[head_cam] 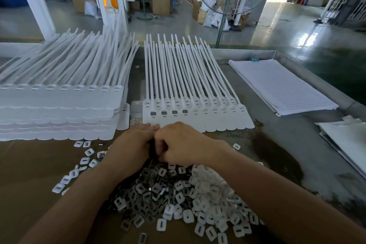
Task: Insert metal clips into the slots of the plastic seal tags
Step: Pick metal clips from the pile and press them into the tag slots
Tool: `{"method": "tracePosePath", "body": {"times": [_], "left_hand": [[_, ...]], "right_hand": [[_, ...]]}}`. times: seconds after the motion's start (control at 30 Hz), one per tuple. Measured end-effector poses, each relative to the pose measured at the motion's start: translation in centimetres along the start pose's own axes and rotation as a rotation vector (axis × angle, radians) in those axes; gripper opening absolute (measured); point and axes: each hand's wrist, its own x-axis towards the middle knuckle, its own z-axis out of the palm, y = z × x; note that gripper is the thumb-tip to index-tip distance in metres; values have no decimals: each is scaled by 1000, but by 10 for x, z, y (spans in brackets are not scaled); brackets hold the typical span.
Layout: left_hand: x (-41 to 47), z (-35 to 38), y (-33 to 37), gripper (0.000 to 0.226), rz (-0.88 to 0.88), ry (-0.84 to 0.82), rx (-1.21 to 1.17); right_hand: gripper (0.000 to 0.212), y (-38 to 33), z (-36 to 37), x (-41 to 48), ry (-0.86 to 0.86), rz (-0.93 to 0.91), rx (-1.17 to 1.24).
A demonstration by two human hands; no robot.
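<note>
"How far along are they?"

"Four metal clips (164, 113) sit at the left of the centre row of seal tags (217, 121). The slots to their right are empty."

"And the hands?"

"The left hand (130, 144) and right hand (178, 144) meet mid-frame above the clip pile (178, 194). The right fingers are curled, but I can't tell whether either hand holds a clip."

The grey table (287, 154) carries stacked seal tags (59, 109), a spread tag row (217, 123), a clip heap (178, 194) and lined sheets (283, 87).

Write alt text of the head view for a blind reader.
The left hand and right hand meet over a clip pile before a row of tags; four slots hold clips. A tag stack stands at left.
</note>
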Motion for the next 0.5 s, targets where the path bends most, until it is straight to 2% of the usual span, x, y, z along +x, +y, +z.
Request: {"method": "tracePosePath", "body": {"times": [0.13, 0.33, 0.43, 0.5], "left_hand": [[0, 1, -1, 46, 0, 23, 4], [2, 6, -6, 35, -19, 51, 51], [3, 6, -7, 36, -14, 43, 60], [3, 6, -7, 36, -9, 41, 67]], "right_hand": [[12, 6, -15, -6, 92, 57, 139], [8, 48, -33, -2, 296, 261, 351], [18, 73, -35, 3, 392, 372, 391], [12, 84, -35, 6, 457, 420, 391]]}}
